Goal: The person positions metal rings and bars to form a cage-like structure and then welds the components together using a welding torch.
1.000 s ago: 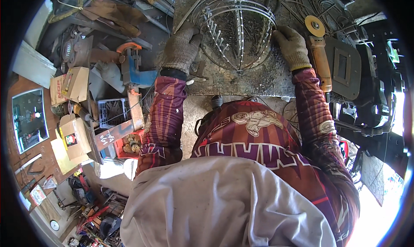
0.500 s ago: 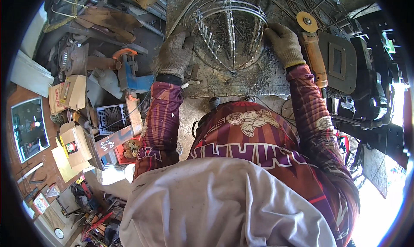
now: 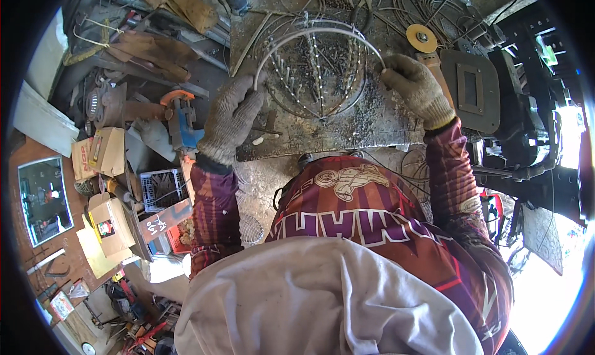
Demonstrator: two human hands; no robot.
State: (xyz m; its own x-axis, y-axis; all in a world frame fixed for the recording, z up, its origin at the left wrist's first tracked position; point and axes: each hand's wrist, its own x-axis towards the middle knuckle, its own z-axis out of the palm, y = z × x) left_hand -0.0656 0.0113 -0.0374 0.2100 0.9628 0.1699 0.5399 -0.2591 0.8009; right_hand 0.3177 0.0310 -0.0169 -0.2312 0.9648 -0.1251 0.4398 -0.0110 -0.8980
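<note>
A bent metal rod, shaped like a half hoop, spans between my two gloved hands. My left hand has its fingers closed around the rod's left end. At the other end, my right hand pinches the rod between thumb and fingers. Under the arc, on the workbench, lies a round wire frame with a ring and several ribs dotted with light spots. The rod appears raised above the frame; whether it touches it anywhere, I cannot tell.
Beyond my right hand lie an angle grinder with a yellow disc and a dark welding mask. Pliers and coiled rods are at the back. A blue and orange tool stands left of the bench.
Both hands have drawn back toward me, the left also outward to the left. The half-hoop rod has come nearer with them, shifting relative to the wire frame.
</note>
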